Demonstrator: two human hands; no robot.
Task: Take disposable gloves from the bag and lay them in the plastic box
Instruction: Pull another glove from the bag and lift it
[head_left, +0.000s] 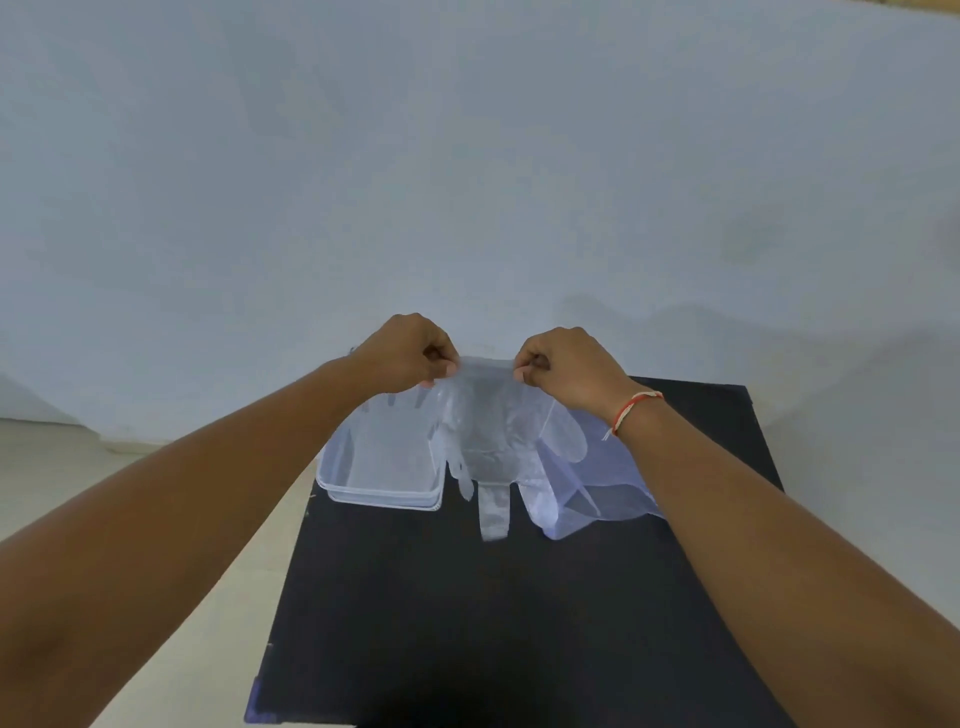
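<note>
— Glove (485, 415), a clear disposable one, hangs stretched between both hands above the dark surface (467, 623). See it? Cuff up, fingers dangling down.

— I see it. The left hand (410, 356) is pinching one corner of the cuff and the right hand (563, 366) the other, both closed tight on the film.

— Right. And it hangs just at the right-hand edge of the plastic box (382, 457), partly over it, not laid inside yet.

— Is there anything in the box already?

— Looks like it to me. There are pale finger shapes showing through the far end, so I'd say at least one glove lies in there. How many, I can't tell; it's all transparent on transparent.

— And the bag (608, 488)?

— Lying flat on the surface to the right, under the right wrist with the red thread band (631, 410). Its mouth seems open toward us. Whether more gloves are left inside, I can't make out.

— So, somewhere in the middle?

— My guess, yes. This one is out of the bag and needs carrying a little leftward and lowering flat into the box. After that, whatever the bag holds.
</note>
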